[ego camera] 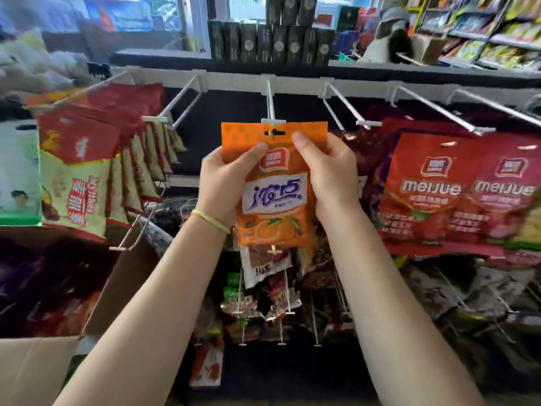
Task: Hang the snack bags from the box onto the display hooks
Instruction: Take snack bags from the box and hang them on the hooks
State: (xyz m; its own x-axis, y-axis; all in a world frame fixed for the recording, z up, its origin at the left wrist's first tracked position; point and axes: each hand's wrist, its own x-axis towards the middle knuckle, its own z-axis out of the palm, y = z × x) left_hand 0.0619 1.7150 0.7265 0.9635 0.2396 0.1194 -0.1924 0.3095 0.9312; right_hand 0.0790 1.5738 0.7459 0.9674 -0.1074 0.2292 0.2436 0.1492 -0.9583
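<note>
An orange snack bag [273, 197] is held upright at the middle of the view. My left hand [227, 186] grips its left edge and my right hand [329, 174] grips its right edge, thumbs on the front. The slot in the bag's top sits right at the tip of the white centre display hook [270, 105], just under the hook's white end tag. Whether the hook tip has passed through the slot is unclear. The open cardboard box [38, 367] stands at the lower left, with dark bags inside it.
Red and cream bags [79, 183] hang on the left hooks. Red "meijue" bags [433, 194] hang on the right. Bare white hooks [183, 102] [341, 108] flank the centre one. Lower hooks [263, 294] carry more bags. Dark boxes [272, 43] stand on the shelf above.
</note>
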